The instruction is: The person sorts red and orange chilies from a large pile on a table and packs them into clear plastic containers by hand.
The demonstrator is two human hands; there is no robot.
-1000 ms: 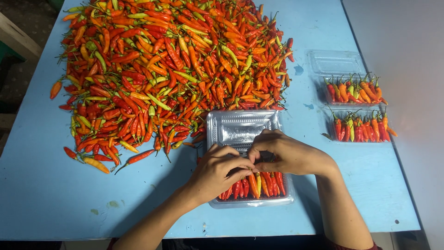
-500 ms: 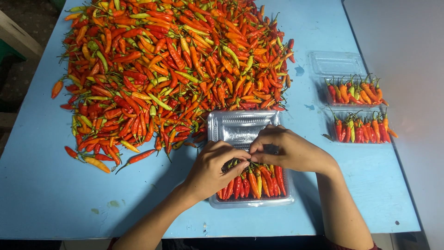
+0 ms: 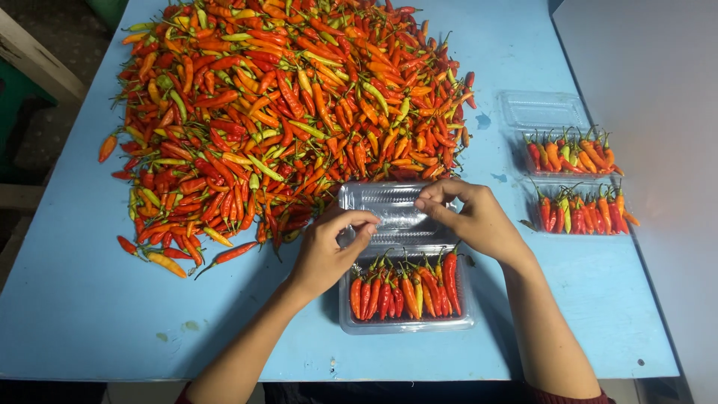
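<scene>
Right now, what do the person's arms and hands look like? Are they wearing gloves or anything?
No gloves. Both the left hand and the right hand are bare, with no rings, watch or bracelets that I can see. The forearms are bare too. Just at the bottom edge of the picture, a bit of dark red sleeve shows on the right arm, and a sliver of the same colour on the left.

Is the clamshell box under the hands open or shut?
Open: the lid lies flat behind the tray, chillies uncovered.
</scene>
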